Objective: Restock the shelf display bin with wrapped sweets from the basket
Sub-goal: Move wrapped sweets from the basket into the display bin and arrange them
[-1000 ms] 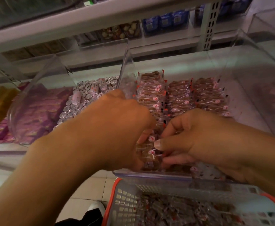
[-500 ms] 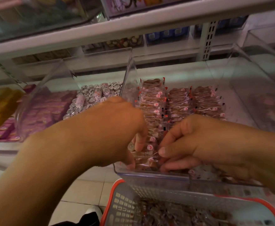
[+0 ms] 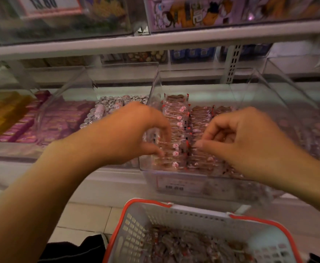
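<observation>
We see the sweets (image 3: 176, 130) in rows in the bin (image 3: 151, 95) on the shelf (image 3: 117, 188), the basket (image 3: 202, 213) below in front.

Both hands reach into a clear plastic display bin (image 3: 151, 103) on a white shelf, where brown sweets in clear wrappers with red ends (image 3: 175, 118) lie packed in neat rows. The left hand (image 3: 130, 133) hovers with fingers curled down onto the left row; whether it pinches a sweet is blurred. The right hand (image 3: 242, 137) has its fingers curled just above the middle row. Below stands a white plastic basket with a red rim (image 3: 174, 211), holding loose sweets of the same kind. A neighbouring bin holds silver-wrapped rolls (image 3: 106, 109).
</observation>
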Available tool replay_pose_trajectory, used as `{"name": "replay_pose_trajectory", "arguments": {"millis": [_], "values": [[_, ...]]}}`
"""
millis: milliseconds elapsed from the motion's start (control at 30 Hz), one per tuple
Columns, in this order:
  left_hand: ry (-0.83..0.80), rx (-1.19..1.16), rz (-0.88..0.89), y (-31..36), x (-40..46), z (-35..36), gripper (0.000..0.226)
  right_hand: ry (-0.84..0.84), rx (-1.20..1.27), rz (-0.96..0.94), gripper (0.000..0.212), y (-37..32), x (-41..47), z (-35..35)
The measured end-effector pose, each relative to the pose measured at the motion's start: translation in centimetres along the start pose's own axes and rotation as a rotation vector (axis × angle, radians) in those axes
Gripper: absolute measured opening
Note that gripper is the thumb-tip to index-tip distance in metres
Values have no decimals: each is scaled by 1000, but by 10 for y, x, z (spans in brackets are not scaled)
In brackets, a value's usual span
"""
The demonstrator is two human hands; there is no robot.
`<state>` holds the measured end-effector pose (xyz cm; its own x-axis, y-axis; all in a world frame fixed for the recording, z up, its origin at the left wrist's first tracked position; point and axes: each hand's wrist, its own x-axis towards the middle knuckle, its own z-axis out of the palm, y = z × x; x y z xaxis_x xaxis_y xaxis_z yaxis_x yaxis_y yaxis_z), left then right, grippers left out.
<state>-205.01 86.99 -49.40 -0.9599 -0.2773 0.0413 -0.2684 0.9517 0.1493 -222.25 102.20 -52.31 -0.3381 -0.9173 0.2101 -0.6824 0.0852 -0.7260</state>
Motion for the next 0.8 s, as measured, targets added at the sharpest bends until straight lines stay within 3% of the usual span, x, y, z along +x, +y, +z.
{"name": "replay_pose_trajectory", "arguments": {"millis": [67,100,133,200,267,300,367,400,467,600,667,800], "values": [[319,-37,74,6,-19,0,12,111,-118,-275,19,-2,-33,-2],[471,-38,108,15,-31,3,7,86,-222,-381,16,-3,-52,2],[576,-44,135,25,-42,8,8,11,-328,-468,15,1,-72,11],[624,-62,207,51,-57,32,15,-341,-460,-470,21,15,-105,37],[466,-49,284,76,-60,71,15,-816,-540,-228,17,37,-131,71],[295,-31,258,84,-57,95,13,-994,-546,-109,17,57,-143,89],[-185,11,77,92,-55,143,16,-1201,-666,50,16,103,-171,123],[-442,24,-25,90,-59,171,20,-1244,-739,119,28,126,-187,137],[-793,-35,-205,86,-78,223,23,-1211,-734,317,75,170,-221,159],[-961,-236,-640,92,-136,309,69,-874,-234,878,127,218,-268,192],[-1018,-379,-799,104,-151,341,71,-731,-39,1077,137,226,-279,212],[-849,-760,-1057,121,-150,385,71,-526,165,1127,135,228,-272,258]]}}
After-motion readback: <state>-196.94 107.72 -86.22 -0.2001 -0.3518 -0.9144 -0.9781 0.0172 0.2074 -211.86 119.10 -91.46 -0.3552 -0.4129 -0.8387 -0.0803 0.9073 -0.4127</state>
